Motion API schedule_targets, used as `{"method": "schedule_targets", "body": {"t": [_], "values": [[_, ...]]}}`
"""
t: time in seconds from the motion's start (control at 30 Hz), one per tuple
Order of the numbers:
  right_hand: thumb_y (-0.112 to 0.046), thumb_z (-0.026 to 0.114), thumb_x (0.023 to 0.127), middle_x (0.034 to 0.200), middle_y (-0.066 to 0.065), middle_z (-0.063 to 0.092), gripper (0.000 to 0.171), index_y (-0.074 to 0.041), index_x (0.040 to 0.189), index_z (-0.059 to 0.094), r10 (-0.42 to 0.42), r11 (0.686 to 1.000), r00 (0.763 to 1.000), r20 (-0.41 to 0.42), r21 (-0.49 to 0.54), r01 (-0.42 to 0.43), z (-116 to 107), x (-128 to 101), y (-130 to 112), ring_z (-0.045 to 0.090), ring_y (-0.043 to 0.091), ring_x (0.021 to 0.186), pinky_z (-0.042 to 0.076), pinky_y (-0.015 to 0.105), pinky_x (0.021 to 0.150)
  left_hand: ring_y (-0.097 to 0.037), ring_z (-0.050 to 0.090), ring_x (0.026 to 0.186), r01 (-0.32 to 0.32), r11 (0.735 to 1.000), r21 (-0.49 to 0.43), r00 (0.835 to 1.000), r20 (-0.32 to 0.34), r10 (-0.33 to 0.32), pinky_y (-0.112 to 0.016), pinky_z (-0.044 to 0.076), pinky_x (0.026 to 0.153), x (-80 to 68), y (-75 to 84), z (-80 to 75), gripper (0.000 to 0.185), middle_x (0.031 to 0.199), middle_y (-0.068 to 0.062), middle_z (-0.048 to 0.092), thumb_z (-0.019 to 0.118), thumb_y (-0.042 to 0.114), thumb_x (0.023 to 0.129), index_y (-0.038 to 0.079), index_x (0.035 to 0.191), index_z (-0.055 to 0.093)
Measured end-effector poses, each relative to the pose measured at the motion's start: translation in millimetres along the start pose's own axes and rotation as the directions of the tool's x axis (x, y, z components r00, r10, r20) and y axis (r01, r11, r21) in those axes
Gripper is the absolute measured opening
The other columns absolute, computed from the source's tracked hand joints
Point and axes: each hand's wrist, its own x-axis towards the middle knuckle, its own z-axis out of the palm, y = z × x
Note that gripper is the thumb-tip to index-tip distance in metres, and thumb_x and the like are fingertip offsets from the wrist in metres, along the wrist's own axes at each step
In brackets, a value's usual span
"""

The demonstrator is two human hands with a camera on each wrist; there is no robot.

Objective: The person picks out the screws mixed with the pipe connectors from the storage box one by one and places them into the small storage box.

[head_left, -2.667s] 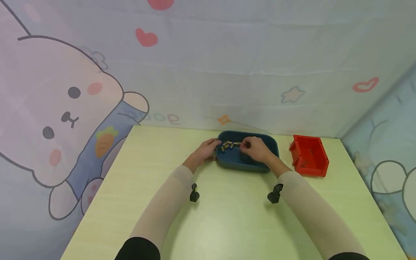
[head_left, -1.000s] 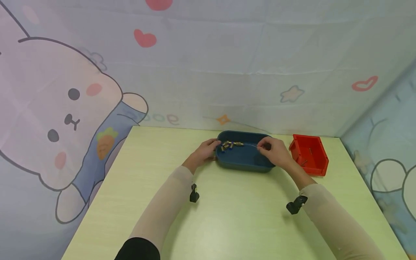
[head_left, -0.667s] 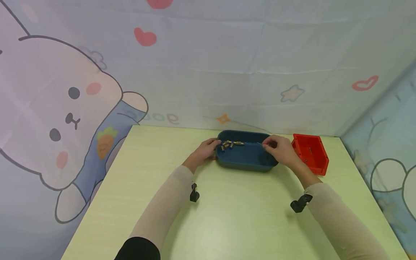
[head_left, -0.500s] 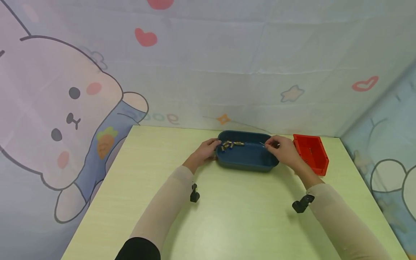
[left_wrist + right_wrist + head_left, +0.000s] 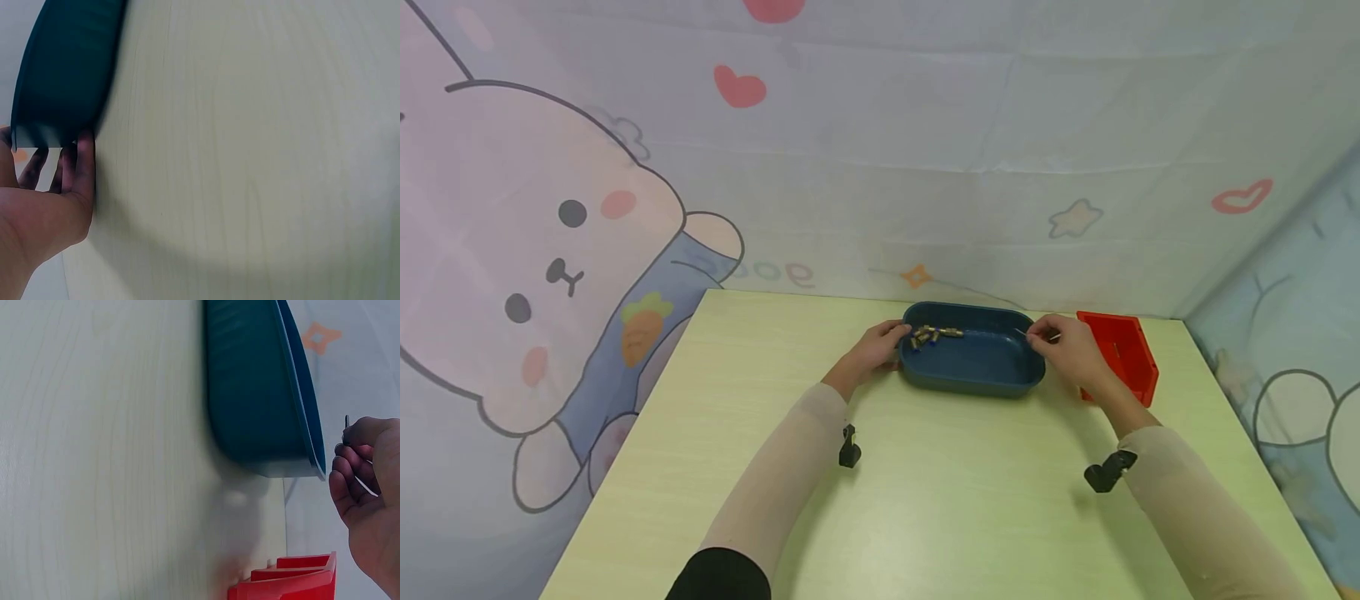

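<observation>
Poking from right fingers [image 5: 1047, 335]: thin pin [image 5: 1021, 332].

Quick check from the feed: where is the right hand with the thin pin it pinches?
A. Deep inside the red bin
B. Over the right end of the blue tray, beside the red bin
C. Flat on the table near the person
B: the right hand pinches the thin pin above the blue tray's right end, with the red bin just beyond it.

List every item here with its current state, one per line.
Blue tray: upright on the table, small parts heaped at its far left.
Red bin: open-topped, right of the tray.
Thin pin: pinched by the right hand.
Left hand: fingers touching the tray's left end.
</observation>
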Motion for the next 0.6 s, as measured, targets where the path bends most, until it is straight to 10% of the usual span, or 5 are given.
{"method": "schedule_targets", "body": {"t": [0.6], "values": [[-0.017, 0.071, 0.104, 0.095, 0.012, 0.072, 0.012, -0.005, 0.104, 0.074, 0.043, 0.999, 0.996, -0.077, -0.012, -0.044, -29.6, -3.6, 26.7, 0.062, 0.026, 0.087, 0.050, 0.019, 0.069, -0.031, 0.043, 0.150, -0.007, 1.000, 0.009, 1.000, 0.003, 0.007, -0.039, 0.059, 0.099, 2.4, -0.6, 3.2, 0.059, 0.167, -0.011, 0.039, 0.053, 0.043, 0.112, 0.018, 0.165, 0.040]]}}
